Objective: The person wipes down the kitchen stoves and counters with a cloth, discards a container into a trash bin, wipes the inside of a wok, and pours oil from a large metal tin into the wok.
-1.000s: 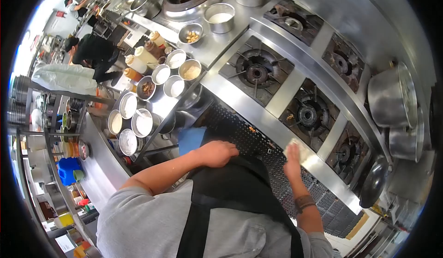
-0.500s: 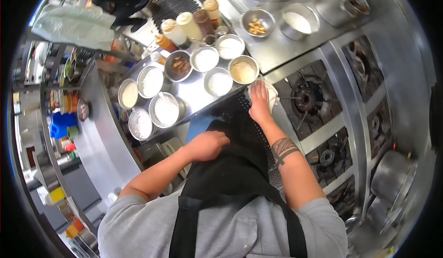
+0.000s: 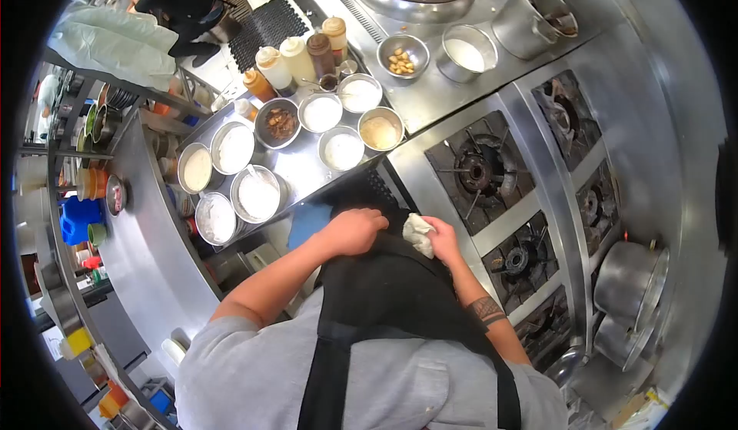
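A crumpled white cloth [image 3: 419, 234] is pinched in my right hand [image 3: 442, 239], close to the front of my black apron [image 3: 384, 292] and beside the stove edge. My left hand [image 3: 352, 232] is curled into a loose fist in front of the apron, with nothing showing in it. Ahead of both hands, several metal bowls sit on the steel counter. Nearest are a bowl of pale yellow contents [image 3: 381, 129] and a bowl of white contents [image 3: 341, 149]. A bowl of brown pieces [image 3: 279, 123] stands farther left.
Gas burners [image 3: 478, 170] with iron grates line the right side. Squeeze bottles [image 3: 297, 59] stand behind the bowls. A bowl of yellowish pieces [image 3: 402, 59] and a metal pot [image 3: 530, 21] are at the back right. Another person [image 3: 181, 3] works at the far left.
My right hand has drawn back from the counter's edge beside the stove towards my apron, bringing the white cloth with it. My left hand stays curled near the apron.
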`<state>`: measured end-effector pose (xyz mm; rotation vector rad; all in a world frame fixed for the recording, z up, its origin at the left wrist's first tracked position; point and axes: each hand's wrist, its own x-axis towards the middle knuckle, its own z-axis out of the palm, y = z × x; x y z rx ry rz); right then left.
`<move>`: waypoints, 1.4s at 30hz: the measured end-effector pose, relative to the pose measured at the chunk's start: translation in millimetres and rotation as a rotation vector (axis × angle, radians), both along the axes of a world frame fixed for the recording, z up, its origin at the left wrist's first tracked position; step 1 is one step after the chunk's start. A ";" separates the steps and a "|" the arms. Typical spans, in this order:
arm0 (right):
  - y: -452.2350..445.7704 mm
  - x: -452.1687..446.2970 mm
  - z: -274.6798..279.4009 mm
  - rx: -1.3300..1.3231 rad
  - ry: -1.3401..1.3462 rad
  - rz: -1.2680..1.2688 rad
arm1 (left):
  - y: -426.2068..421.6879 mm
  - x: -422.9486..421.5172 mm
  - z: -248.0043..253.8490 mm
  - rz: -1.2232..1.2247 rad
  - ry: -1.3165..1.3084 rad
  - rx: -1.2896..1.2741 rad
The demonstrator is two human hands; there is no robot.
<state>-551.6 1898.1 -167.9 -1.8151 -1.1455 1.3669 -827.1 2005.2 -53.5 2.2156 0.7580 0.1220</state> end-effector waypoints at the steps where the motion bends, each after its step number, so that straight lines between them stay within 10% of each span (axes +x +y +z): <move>1: -6.8 11.6 3.2 -0.046 0.148 -0.142 | -2.9 7.6 -1.3 -0.039 0.000 0.029; 11: -126.7 65.7 97.2 0.087 1.358 -0.555 | -138.9 75.5 21.4 0.185 -0.047 -0.049; 23: -209.7 26.0 149.5 0.081 1.473 0.119 | -365.3 -1.8 65.7 0.537 0.238 0.030; 42: -207.0 -60.0 60.4 -0.425 1.176 -0.123 | -404.4 -165.5 72.2 0.997 0.276 -0.036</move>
